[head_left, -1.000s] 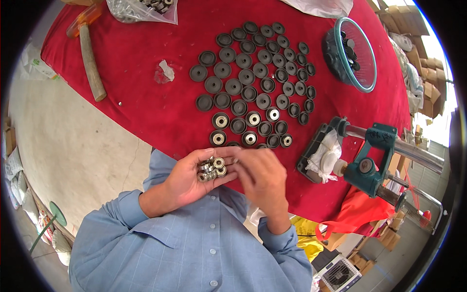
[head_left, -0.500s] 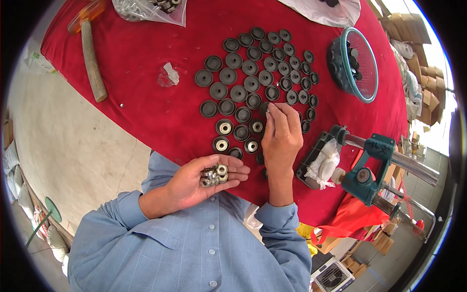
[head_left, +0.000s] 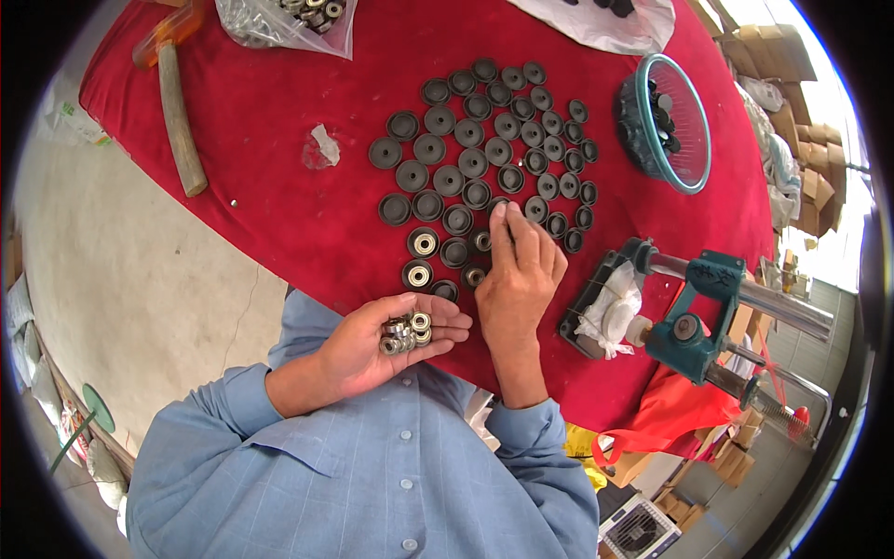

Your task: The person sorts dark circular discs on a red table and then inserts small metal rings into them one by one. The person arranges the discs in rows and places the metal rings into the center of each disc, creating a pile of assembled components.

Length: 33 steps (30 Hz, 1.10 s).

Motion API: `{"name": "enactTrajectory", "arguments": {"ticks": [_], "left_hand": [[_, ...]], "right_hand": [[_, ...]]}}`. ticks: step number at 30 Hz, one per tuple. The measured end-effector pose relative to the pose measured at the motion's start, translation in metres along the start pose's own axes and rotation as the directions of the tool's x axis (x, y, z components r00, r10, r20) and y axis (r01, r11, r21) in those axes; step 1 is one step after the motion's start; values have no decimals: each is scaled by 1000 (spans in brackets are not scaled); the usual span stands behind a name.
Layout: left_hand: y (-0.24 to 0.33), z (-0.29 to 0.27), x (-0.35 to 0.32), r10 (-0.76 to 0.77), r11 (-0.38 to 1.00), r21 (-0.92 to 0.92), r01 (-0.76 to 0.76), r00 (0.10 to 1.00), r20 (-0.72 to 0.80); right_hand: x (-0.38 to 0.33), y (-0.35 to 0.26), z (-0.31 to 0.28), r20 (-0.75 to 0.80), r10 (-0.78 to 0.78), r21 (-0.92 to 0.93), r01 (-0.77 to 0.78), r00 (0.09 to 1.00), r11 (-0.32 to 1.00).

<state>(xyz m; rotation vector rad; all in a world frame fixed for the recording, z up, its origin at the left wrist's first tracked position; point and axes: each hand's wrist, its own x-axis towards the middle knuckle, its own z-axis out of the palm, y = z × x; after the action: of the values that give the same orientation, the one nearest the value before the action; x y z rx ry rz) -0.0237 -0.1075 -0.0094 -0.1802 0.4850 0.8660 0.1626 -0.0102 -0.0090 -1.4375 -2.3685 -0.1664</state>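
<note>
On the red cloth (head_left: pixel 270 205): approx 45 black cups (head_left: pixel 473 163) visible, a few part-hidden by R hand (head_left: pixel 518 284). 4 w/ seated bearings (head_left: pixel 424 244) in view, all in the near rows, 2 left + 2 right, the latter partly covered by R hand. L hand (head_left: pixel 361 352) palm up, fingers loosely apart, cradling approx 6 loose bearings (head_left: pixel 406 334); overlapped, exact qty n/a. R fingertips bunched at 1 cup, mid-array; can't tell if pinching anything. Also: 1 hammer (head_left: pixel 177 121) far L, 1 clear bag (head_left: pixel 256 26) w/ many more bearings at top, 1 white bag (head_left: pixel 619 33) w/ dark parts, 1 teal-rimmed basin (head_left: pixel 638 135) w/ black pcs, 1 green press (head_left: pixel 694 326) on R.
</note>
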Motion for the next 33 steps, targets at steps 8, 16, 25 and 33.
{"name": "enactTrajectory", "arguments": {"ticks": [8, 16, 25, 33], "left_hand": [[-2, 4, 1, 50, 998, 25, -49, 998, -23], [-10, -9, 1, 131, 988, -90, -127, 990, 45], [-12, -18, 5, 103, 993, -63, -98, 991, 81], [-3, 11, -3, 49, 999, 30, -45, 992, -118]], "right_hand": [[15, 11, -10, 17, 3, 74, -4, 1000, 997], [-25, -27, -62, 276, -111, 736, -136, 955, 663], [-45, -40, -50, 309, -58, 683, -179, 949, 708], [-17, -16, -55, 136, 128, 669, -186, 982, 720]]}}
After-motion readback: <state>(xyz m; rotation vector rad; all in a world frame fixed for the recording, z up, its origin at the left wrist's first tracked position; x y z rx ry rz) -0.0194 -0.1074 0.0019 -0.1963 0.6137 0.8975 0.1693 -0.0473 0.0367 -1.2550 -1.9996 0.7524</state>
